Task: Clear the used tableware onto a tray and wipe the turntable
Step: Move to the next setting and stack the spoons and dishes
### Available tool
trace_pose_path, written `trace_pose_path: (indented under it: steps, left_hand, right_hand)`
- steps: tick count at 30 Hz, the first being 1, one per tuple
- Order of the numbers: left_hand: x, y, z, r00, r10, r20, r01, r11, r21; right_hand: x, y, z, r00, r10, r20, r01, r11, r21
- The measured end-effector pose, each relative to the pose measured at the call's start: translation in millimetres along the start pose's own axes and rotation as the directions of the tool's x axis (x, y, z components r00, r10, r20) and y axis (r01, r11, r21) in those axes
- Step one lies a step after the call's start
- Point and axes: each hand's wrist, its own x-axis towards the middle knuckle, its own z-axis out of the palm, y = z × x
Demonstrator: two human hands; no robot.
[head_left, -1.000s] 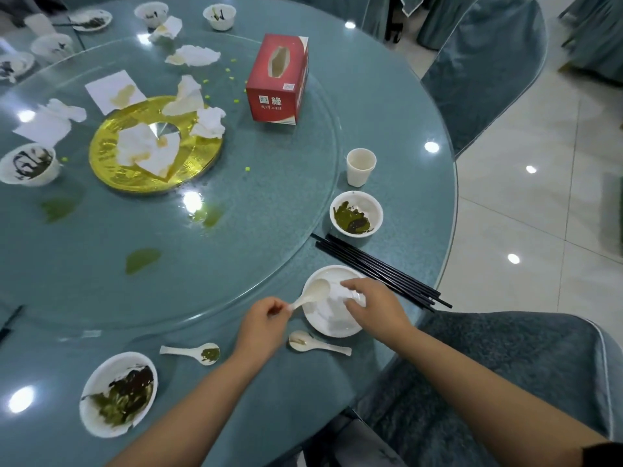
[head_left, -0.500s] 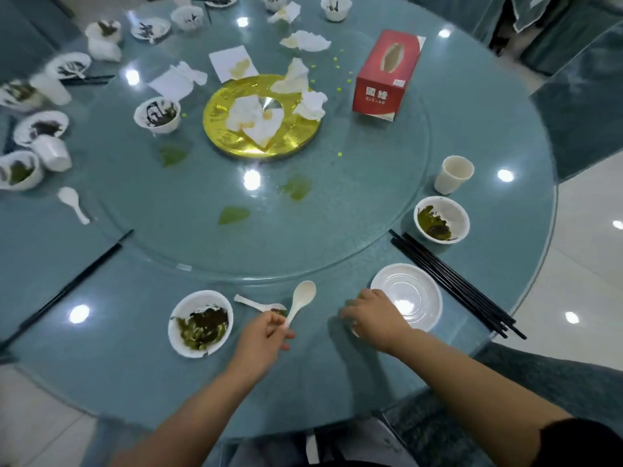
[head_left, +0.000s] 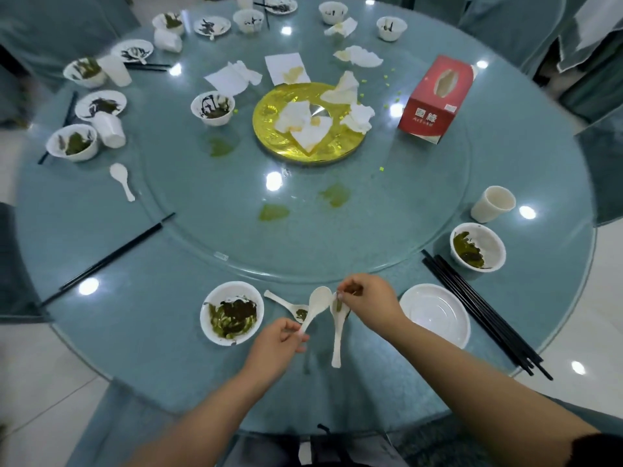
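My left hand (head_left: pixel 276 342) pinches the handle of a clean white soup spoon (head_left: pixel 318 305), its bowl tilted up and away from me. My right hand (head_left: pixel 367 303) pinches the bowl end of a second white spoon (head_left: pixel 337 332), which hangs handle-down above the table edge, with a green smear near the fingertips. The two spoon bowls sit just beside each other; I cannot tell if they touch.

Containers first. The near white bowl (head_left: pixel 232 313) to the left of my hands holds dark and green leafy scraps and sauce. A third spoon (head_left: pixel 286 303) lies on the table between that bowl and my hands, with green residue in its bowl. To the right, a white plate (head_left: pixel 435 318) looks clean, with black chopsticks (head_left: pixel 482 311) lying just beside it. Beyond them a white bowl (head_left: pixel 478 247) carries green dregs, and a white paper cup (head_left: pixel 494 203) stands further back; I can't see its contents.

The glass turntable (head_left: pixel 387 237) is dirty: green smears (head_left: pixel 274 212) near its front, crumpled tissues (head_left: pixel 357 117) over the gold centre disc (head_left: pixel 269 129), a soiled bowl (head_left: pixel 213 107) and a red tissue box (head_left: pixel 436 99) resting on it. More used bowls and cups ring the far left table rim.
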Motion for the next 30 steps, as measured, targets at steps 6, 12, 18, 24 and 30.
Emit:
trace_pose_path:
  steps: [6, 12, 18, 24, 30]
  left_hand:
    - [-3, 5, -4, 0.999, -0.015, -0.052, 0.011, 0.998, -0.058]
    - [-4, 1, -13, 0.999, -0.003, -0.054, 0.003, 1.0, 0.012]
    - [-9, -1, -15, 0.999, 0.037, 0.028, -0.036, 0.999, -0.026]
    - [-15, 2, -9, 0.995, 0.049, 0.086, -0.036, 0.989, -0.146]
    - [-15, -1, -3, 0.986, 0.05, 0.159, -0.037, 0.996, -0.084]
  right_hand:
    - [4, -4, 7, 0.994, 0.106, -0.038, -0.103, 0.991, 0.087]
    - [3, -20, 11, 0.99, 0.136, 0.025, -0.137, 0.948, 0.287]
    - [4, -27, 22, 0.996, 0.085, -0.018, -0.078, 0.963, 0.26]
    - [2, -23, 32, 0.992, 0.116, -0.055, -0.098, 0.961, 0.257]
    - [3, -14, 31, 0.992, 0.125, -0.024, -0.113, 0.951, 0.289]
